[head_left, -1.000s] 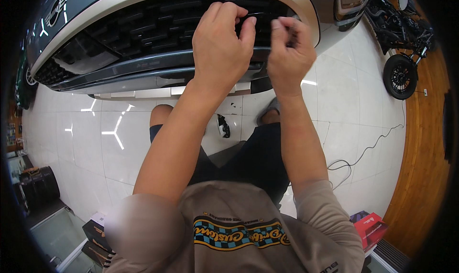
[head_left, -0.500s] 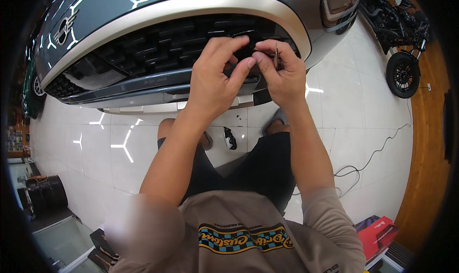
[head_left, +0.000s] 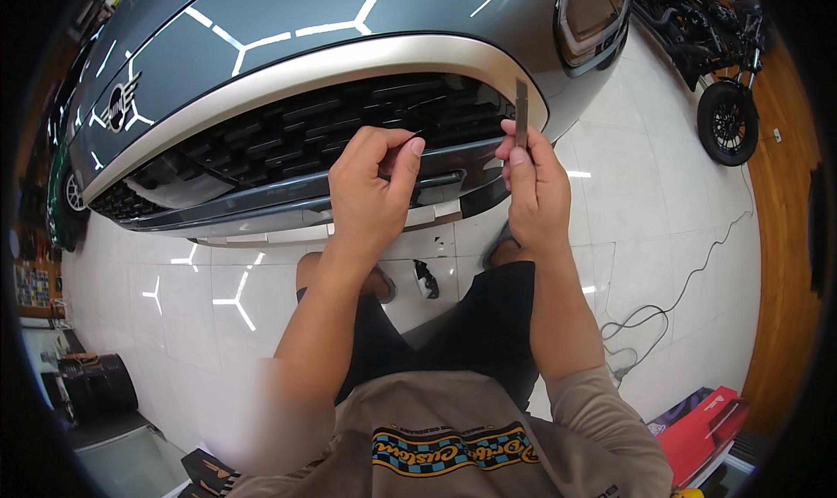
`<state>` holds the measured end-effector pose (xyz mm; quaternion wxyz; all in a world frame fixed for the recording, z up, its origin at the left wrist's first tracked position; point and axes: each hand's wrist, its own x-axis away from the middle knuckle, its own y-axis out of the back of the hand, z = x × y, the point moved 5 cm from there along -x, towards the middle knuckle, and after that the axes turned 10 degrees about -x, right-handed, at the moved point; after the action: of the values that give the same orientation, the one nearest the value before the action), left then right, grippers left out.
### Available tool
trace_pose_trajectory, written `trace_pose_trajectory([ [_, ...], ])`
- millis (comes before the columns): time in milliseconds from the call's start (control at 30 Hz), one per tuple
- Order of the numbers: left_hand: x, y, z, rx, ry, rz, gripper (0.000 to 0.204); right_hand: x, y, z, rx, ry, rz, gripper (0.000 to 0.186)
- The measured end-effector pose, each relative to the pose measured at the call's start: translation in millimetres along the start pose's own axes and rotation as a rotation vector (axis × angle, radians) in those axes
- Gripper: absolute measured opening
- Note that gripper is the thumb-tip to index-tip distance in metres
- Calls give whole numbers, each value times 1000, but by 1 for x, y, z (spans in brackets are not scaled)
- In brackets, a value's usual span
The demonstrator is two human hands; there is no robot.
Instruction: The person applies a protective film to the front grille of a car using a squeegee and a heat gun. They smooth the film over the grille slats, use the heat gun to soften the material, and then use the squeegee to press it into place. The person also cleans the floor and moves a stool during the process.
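A slim, flat metal cutter knife stands upright in my right hand, gripped between thumb and fingers, its blade end pointing up past the grille's right end. My left hand is closed in a pinch in front of the black car grille. Between its thumb and forefinger a thin black strip seems to show, hard to tell from the dark grille behind. A pale silver trim band frames the grille. The two hands are apart.
Below the bumper, a crumpled black-and-white scrap lies on the tiled floor between my feet. A cable winds along the floor at right. A motorcycle stands far right, a red box near right, and a black drum at left.
My hands have come apart and lower in view. The right hand has moved away from the left and turned the cutter knife upright; the left still pinches. The view has shifted, showing more hood.
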<state>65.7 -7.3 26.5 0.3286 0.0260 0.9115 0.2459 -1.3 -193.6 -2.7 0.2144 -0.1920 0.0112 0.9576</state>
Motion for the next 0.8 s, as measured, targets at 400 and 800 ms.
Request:
trace_pose_trajectory([
  [400,-3,-13,-6,25,-95,-4,10,-37,-33,6,89,227,273,26],
  [800,-8,-13,3,-296,-192,-181,13,-47,-42,5,292,481,84,13],
])
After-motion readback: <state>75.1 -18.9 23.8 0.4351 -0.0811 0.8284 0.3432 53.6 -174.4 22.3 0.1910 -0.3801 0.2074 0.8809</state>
